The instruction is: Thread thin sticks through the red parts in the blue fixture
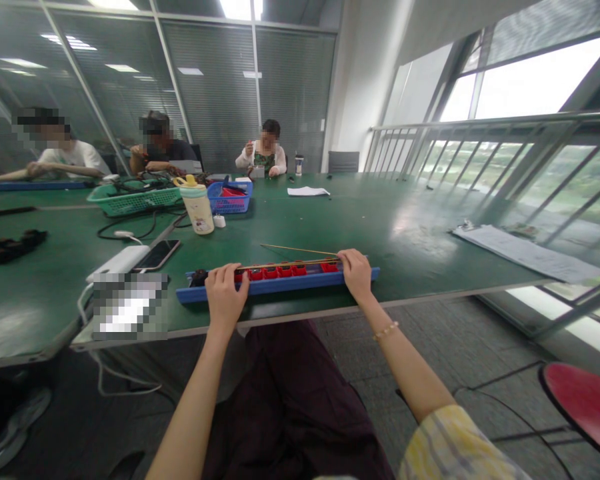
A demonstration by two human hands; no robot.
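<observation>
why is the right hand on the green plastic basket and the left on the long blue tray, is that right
No: the head view shows the right hand on the long blue tray, like the left hand, not the green plastic basket.

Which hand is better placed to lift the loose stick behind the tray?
Right, probably: the right hand sits at the end of the stick, while the left hand rests further off, over the red pieces.

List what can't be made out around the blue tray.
Head view only:
Red slots of the blue tray beneath the left hand: hidden by that hand.
Dark lump at the tray's end: too small to identify.
Object by the front edge of the table: blurred by pixelation.
</observation>
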